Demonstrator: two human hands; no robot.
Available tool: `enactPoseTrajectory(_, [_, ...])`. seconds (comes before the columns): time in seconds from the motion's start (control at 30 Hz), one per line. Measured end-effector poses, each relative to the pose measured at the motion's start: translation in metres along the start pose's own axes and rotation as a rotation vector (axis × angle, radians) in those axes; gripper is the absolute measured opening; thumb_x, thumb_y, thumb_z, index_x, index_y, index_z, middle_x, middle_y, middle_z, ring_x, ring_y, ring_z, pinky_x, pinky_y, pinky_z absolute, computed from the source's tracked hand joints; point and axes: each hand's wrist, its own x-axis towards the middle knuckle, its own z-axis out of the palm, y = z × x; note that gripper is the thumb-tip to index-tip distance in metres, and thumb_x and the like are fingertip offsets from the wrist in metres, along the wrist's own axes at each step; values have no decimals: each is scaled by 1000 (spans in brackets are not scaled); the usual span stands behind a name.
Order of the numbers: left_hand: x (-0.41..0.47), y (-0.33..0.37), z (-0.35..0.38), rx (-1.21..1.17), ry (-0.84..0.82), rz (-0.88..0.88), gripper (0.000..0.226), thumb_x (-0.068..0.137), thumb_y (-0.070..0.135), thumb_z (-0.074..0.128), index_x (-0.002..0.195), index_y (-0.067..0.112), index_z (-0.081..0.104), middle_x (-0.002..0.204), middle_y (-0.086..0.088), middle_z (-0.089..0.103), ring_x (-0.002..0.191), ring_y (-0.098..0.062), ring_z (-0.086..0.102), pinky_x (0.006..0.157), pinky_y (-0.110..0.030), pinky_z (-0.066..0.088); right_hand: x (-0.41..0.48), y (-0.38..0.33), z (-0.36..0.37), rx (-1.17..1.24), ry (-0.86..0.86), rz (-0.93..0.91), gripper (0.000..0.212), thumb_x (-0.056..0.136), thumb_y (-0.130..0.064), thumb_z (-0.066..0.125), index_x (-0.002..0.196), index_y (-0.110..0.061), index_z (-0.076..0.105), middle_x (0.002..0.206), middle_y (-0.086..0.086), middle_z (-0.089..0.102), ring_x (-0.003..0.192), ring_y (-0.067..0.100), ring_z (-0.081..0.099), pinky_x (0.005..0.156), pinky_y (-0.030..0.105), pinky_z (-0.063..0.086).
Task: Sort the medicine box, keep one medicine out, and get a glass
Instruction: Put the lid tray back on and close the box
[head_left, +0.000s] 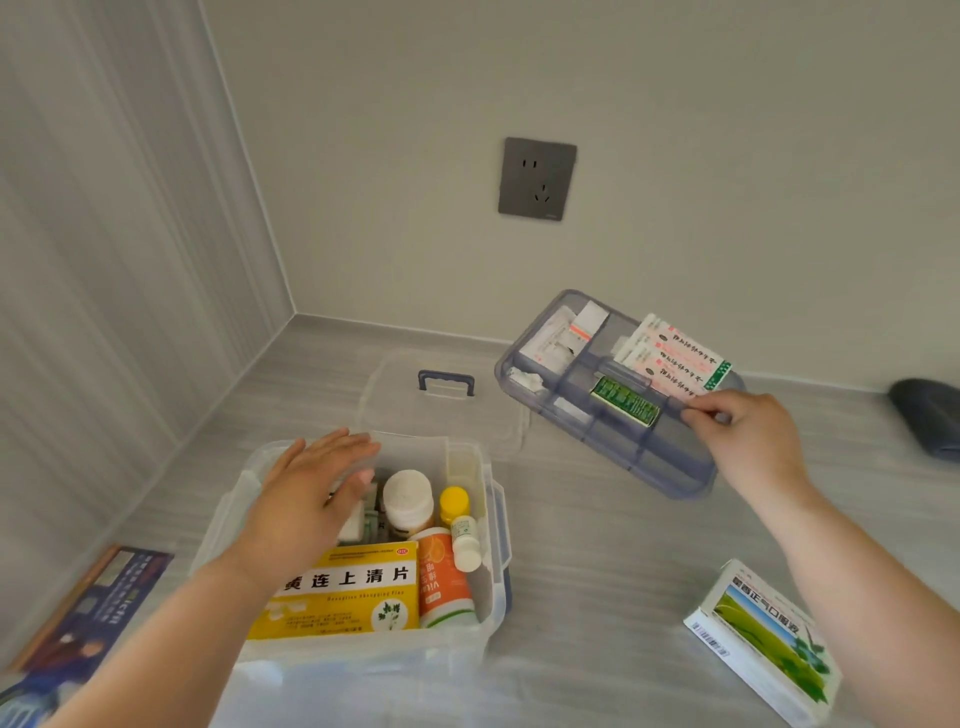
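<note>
The clear medicine box stands open at the lower middle. Inside lie a yellow carton, an orange tube, a white-capped bottle, a yellow-capped bottle and a small white bottle. My left hand hovers flat and open over the box's left side. My right hand grips the near edge of the blue divided tray, tilted above the counter, with sachets and a green pack in it. A green-and-white medicine carton lies apart at the lower right.
The box's clear lid with a blue handle lies behind the box. A dark booklet rests at the lower left, a dark object at the right edge. Walls meet at the corner; a grey socket sits above.
</note>
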Motion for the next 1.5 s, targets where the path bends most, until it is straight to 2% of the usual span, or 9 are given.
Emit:
enactPoseTrajectory(0.1, [-6,6,-16,-213,165,-144,23,88,15,49,105,24,62,121,-2,59,118,-28,48,105,-37,29,-17,-33,-7,15,-47,-110,16,75,-10,65,90,-7,71,90,20,66,81,20,47,61,24,27])
enactPoseTrajectory(0.27, [-18,4,-43,-417,170,-179,21,88,20,49,100,37,55,109,13,54,105,-6,46,87,-20,30,-52,-85,17,22,-176,-261,15,75,-13,66,88,-13,71,86,8,64,70,7,37,61,-2,29])
enactPoseTrajectory(0.4, [-37,-12,-54,-467,184,-307,30,88,21,49,118,23,51,121,3,50,112,-10,41,95,-28,29,-78,-112,50,17,-314,-343,14,77,-15,64,89,-13,72,95,5,71,79,11,36,57,20,26])
enactPoseTrajectory(0.57, [-62,-33,-55,-328,87,-360,47,86,20,54,130,21,38,142,-2,38,133,-21,30,115,-48,15,-99,-125,81,23,-421,-373,14,77,-15,64,89,-13,72,94,5,71,76,10,34,58,7,28])
enactPoseTrajectory(0.9, [-79,-30,-43,-377,157,-264,47,85,4,51,129,16,38,112,20,41,103,1,42,82,7,25,-105,-126,83,-22,-428,-391,17,79,-17,63,94,-15,70,95,3,71,82,10,34,62,25,20])
enactPoseTrajectory(1.1, [-83,-33,-33,-397,172,-348,51,90,10,45,136,15,25,148,0,26,134,-12,23,96,-11,13,-110,-123,93,-51,-404,-419,17,77,-16,64,93,-12,71,97,8,68,91,18,39,68,23,22])
enactPoseTrajectory(1.2, [-83,-33,-34,-379,169,-342,51,90,11,44,137,16,25,149,0,25,134,-13,23,102,-17,14,-114,-118,96,53,-340,-320,31,77,-14,65,107,-12,63,123,9,51,119,25,37,85,14,23])
enactPoseTrajectory(1.3, [-84,-32,-35,-260,168,-310,51,89,13,45,136,15,26,149,-3,26,136,-18,23,110,-30,18,-122,-115,95,305,-372,0,58,84,-18,57,135,-11,29,146,11,27,134,24,29,108,29,22])
enactPoseTrajectory(1.5, [-82,-29,-38,-142,137,-269,45,88,16,47,132,17,36,148,0,29,135,-18,24,112,-36,19,-121,-114,105,436,-475,224,42,92,-23,39,131,-7,38,135,13,49,121,27,46,99,32,35])
